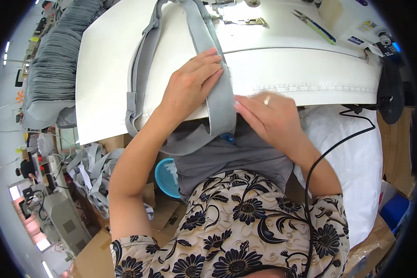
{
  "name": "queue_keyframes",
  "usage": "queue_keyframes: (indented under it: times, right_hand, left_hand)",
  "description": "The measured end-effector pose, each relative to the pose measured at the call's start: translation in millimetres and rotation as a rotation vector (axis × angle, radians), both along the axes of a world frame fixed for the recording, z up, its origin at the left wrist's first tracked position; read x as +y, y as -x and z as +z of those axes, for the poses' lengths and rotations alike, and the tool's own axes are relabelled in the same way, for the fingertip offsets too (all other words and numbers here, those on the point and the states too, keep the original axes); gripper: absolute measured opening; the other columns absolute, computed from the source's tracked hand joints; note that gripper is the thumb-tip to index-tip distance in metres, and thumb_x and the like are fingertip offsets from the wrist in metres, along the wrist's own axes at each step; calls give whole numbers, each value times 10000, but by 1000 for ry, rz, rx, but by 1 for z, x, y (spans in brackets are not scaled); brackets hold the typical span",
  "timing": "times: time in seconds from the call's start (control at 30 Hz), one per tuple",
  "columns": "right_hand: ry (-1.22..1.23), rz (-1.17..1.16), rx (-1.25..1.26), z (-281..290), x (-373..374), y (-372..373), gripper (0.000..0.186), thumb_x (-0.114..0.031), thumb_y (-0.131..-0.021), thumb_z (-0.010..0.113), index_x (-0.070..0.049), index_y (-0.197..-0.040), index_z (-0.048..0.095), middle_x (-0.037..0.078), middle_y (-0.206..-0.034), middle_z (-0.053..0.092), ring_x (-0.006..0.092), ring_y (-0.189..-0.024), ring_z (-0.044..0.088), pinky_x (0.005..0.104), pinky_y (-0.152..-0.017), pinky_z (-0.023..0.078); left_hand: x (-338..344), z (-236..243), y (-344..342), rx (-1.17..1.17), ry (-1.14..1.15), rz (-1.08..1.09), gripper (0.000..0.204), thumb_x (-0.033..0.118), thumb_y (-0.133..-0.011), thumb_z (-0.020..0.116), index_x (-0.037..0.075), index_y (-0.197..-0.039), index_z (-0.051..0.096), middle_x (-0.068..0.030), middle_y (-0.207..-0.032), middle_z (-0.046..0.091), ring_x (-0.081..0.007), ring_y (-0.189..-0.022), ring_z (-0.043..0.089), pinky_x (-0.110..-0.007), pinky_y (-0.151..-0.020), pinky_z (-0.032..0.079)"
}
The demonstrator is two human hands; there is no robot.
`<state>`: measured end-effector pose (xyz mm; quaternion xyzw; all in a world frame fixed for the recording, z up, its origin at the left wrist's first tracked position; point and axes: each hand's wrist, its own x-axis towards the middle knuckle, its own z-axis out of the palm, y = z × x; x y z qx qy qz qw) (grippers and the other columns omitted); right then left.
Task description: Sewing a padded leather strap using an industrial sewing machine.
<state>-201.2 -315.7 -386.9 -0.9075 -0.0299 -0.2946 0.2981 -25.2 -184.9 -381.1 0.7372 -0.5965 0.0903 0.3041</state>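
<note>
A long grey fabric band (223, 104) forms a loop over the white sewing table, its near part hanging past the front edge above my lap. My left hand (190, 85) lies across the band on the tabletop, fingers close together and bent over it, thumb hidden. At the band's right edge, my right hand (271, 116), with a ring on one finger, pinches the fabric between thumb and fingertips; motion blurs it slightly. Under the sewing machine's metal parts (245, 21), at the top, runs the far side of the loop.
Thread snips (315, 27) lie at the table's far right, near a white machine housing (356, 23). A tall stack of grey fabric pieces (55, 60) stands left. Below are a blue basket (167, 178), tangled grey strips (97, 169) and a white sack (352, 148). A black cable (326, 150) crosses my right arm.
</note>
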Motion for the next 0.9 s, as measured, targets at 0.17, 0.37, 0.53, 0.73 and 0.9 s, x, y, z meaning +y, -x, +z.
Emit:
queue_keyframes:
  times: [0.17,0.37,0.53,0.73,0.9]
  right_hand:
    - [307,-37,-6,-4,-27,-37,228,-74,-781,660,-63,-1008,682,35,-943,630,205,-874,604,338,-685,487]
    - [249,28,51,2,-34,-40,258,-53,-769,620,-59,-1021,674,43,-939,608,214,-894,577,331,-725,457]
    - [385,56,89,10,-39,-40,226,-79,-779,603,-43,-995,657,49,-925,604,212,-882,569,336,-725,451]
    - [562,3,47,10,-60,-73,195,-86,-768,603,-47,-953,647,58,-963,621,209,-934,577,329,-809,453]
    - [536,-79,38,4,-69,-89,166,-83,-762,603,-48,-920,643,66,-991,634,206,-952,578,332,-835,454]
  left_hand:
    - [2,7,10,-68,-7,-1,156,77,-817,693,29,-965,699,-81,-1101,667,-271,-1113,616,-353,-888,526]
    - [9,6,25,-106,-14,75,236,63,-793,711,35,-1027,696,-99,-1107,663,-266,-1090,628,-338,-858,542]
    - [3,16,32,-76,-81,120,237,39,-813,708,23,-1049,696,-126,-1098,683,-289,-1085,644,-360,-871,544]
    - [-25,17,-1,-141,-90,133,209,68,-837,690,22,-1041,688,-128,-1102,681,-285,-1082,644,-354,-880,543]
    - [-42,9,-36,-225,-29,40,147,101,-840,673,29,-967,652,-85,-1005,668,-255,-1009,660,-336,-804,559]
